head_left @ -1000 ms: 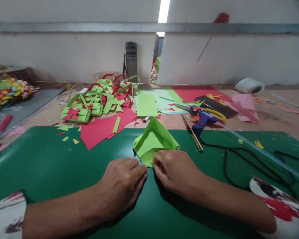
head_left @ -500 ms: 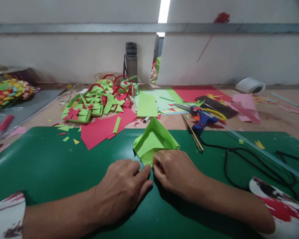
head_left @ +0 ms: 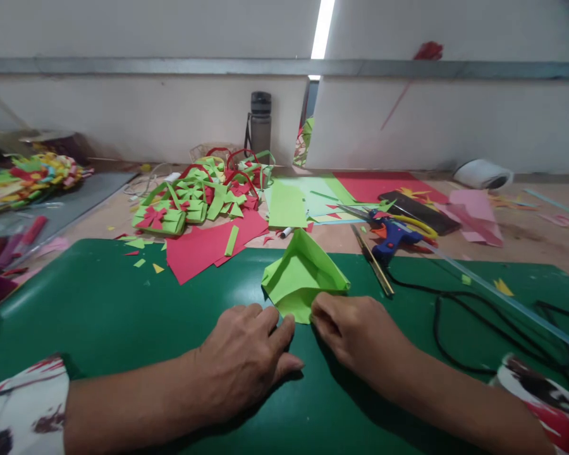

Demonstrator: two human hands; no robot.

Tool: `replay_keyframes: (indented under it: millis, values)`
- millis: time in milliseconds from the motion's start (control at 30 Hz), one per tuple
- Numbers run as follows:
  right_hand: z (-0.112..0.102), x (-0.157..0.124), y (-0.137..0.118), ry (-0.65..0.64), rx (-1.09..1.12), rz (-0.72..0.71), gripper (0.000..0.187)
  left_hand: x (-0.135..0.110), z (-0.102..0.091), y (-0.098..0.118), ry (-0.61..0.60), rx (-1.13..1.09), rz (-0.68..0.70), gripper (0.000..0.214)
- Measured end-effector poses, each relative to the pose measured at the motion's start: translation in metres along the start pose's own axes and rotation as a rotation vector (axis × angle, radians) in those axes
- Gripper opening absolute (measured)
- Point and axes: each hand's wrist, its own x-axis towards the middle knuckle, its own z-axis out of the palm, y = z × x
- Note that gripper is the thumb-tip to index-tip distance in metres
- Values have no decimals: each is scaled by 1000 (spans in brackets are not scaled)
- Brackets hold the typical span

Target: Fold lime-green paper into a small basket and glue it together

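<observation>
A folded light green paper (head_left: 303, 273) stands partly raised on the dark green cutting mat (head_left: 99, 303). My left hand (head_left: 246, 354) lies flat on the mat, fingers stretched out, fingertips touching the paper's near corner. My right hand (head_left: 360, 332) is curled, with its fingertips pinched on the paper's near right edge. Both forearms reach in from the bottom of the view.
Behind the mat lie a red paper sheet (head_left: 203, 243), a heap of green and red paper baskets (head_left: 194, 193), a blue glue gun (head_left: 393, 234) with its black cord (head_left: 450, 328), scissors (head_left: 408, 221), a metal ruler (head_left: 373, 262), a grey bottle (head_left: 260, 123) and a white tape roll (head_left: 483, 174).
My left hand has opened from a curled pose and slid forward, flat against the paper's near corner. My right hand stays pinched on the paper. The view shifted slightly.
</observation>
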Motion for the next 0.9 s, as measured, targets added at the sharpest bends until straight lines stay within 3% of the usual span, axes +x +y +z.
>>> replay_keyframes:
  millis: [133, 200, 367, 600, 900]
  values:
    - [7, -17, 8, 139, -54, -303, 20, 1, 0, 1, -10, -29, -4, 36]
    - [6, -20, 7, 130, -92, -391, 35, 1, 0, 1, -7, -41, -1, 35]
    - [3, -18, 3, 71, -188, -449, 40, 0, 2, 0, 18, -65, 36, 32]
    - [9, -17, 8, 261, -251, -513, 31, 3, 0, -2, -1, -94, 22, 29]
    - [5, -19, 12, 238, -215, -542, 32, -3, 4, -2, 63, -73, 67, 24]
